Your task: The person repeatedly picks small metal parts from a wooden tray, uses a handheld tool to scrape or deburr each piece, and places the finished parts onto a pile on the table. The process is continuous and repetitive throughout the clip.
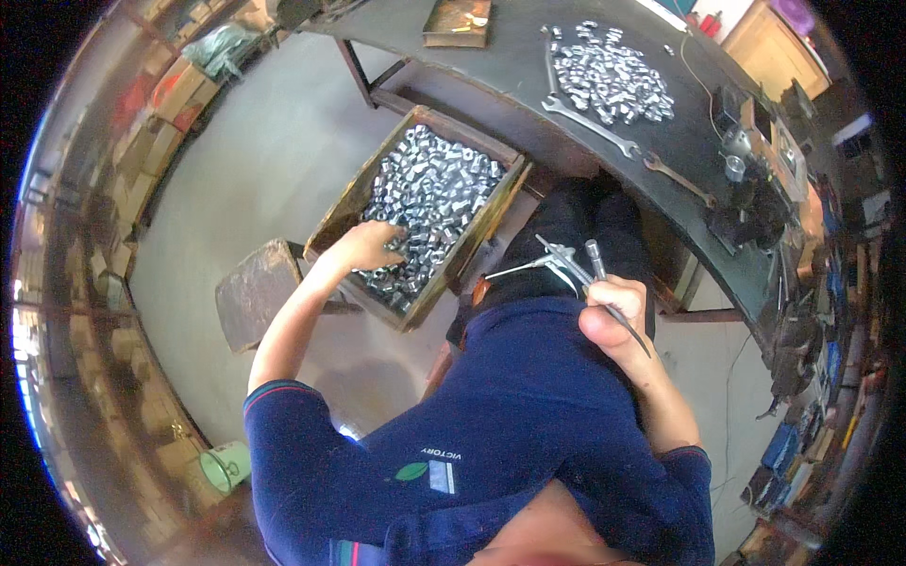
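My left hand [363,247] reaches over the near left side of a wooden box [314,231]. Its thumb and fingers are apart among many short shiny metal fittings [436,189], and the fingertips touch the pile. In front of my body, my right hand [618,316] is closed round a long, thin, dark metal tool [580,271] whose ends stick out at both sides of the fist. A small metal cylinder [595,255] stands up from the same fist. Beside it, over my lap, is a silver tool with thin arms [557,259]; its kind is unclear.
A dark workbench [510,71] curves across the far right. On it lie a heap of metal fittings [613,75], an open-end wrench [595,127], a brownish wrench [681,179] and a small box [457,24]. A wooden stool [255,292] stands left of the wooden box; shelves line the left.
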Motion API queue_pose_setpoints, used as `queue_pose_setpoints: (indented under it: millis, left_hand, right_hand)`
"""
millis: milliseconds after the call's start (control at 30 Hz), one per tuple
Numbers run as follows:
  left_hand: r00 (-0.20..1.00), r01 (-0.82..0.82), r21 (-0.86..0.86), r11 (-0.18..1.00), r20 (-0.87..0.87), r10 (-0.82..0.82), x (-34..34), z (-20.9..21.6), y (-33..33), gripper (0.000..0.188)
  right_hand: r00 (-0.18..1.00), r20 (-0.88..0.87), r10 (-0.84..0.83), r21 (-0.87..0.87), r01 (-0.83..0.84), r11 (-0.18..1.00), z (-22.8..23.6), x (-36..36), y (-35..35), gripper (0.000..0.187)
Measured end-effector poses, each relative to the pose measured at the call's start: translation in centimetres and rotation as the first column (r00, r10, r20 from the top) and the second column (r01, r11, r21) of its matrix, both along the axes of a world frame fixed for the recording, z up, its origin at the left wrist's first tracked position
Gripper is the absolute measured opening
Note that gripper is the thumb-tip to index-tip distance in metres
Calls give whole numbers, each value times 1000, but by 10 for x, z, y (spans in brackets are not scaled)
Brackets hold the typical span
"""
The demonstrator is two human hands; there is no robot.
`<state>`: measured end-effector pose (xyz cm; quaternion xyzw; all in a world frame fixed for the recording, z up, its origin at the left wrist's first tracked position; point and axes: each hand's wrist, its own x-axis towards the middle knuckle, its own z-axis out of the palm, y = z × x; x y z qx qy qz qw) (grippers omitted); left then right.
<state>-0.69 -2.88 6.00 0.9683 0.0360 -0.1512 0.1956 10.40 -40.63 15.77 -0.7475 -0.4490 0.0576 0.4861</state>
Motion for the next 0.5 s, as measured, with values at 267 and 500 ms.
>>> queue_pose_setpoints:
  millis: [267, 500]
  left_hand:
    - [993, -45, -20, 999, 109, 47, 0, -11, -46, 46]
    - [993, -74, -97, 993, 86, 83, 11, -19, -45, 47]
  right_hand:
    - [997, 16, 69, -77, -68, 995, 9, 0, 12, 20]
    - [999, -1, 50, -97, -50, 994, 5, -3, 9, 22]
